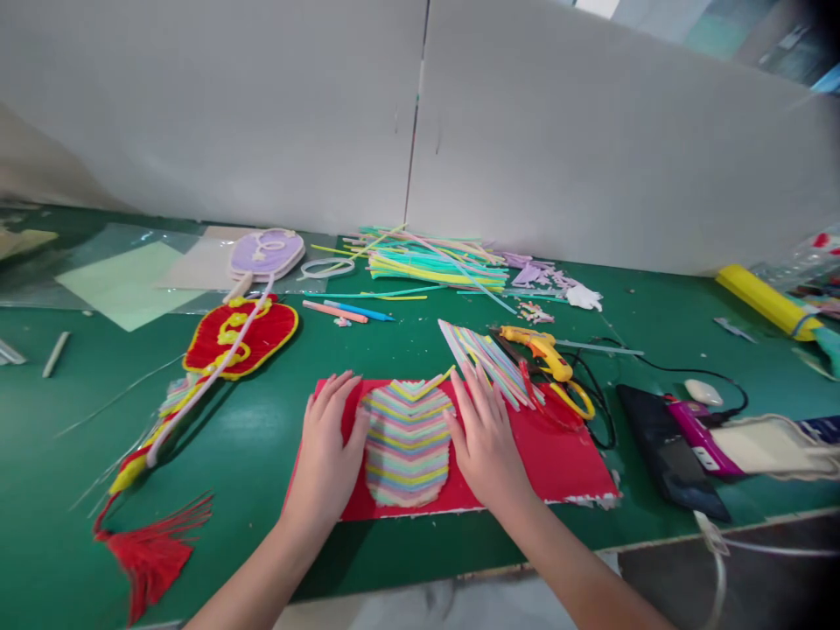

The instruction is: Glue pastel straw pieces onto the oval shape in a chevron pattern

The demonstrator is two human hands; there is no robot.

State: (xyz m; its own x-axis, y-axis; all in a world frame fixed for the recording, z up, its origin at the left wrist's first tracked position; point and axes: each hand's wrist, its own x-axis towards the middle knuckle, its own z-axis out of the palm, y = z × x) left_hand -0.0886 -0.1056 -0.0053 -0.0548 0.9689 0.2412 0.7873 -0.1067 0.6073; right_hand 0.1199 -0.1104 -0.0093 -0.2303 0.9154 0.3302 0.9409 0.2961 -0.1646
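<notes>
A rounded panel of pastel chevron-striped pipe cleaners [409,446] lies on a red board [557,455] in front of me. Flat along its left side, my left hand [332,437] has its fingers stretched out and its thumb at the panel's edge. My right hand [486,429] rests on the opposite side, fingers extended, thumb by the panel's right edge. A yellow pipe cleaner [438,378] along the top of the panel sticks out towards the right fingertips; whether they touch it I cannot tell. Beyond that hand lies a fan of cut pipe cleaners [499,363].
Right of the board are a yellow glue gun [542,348], scissors [577,398], a dark tablet-like slab [666,446] and a purple-ended power strip [702,437]. Left lie a red fan [244,337] with tassel and a purple fan [266,254]. Behind is a pipe cleaner pile [437,258].
</notes>
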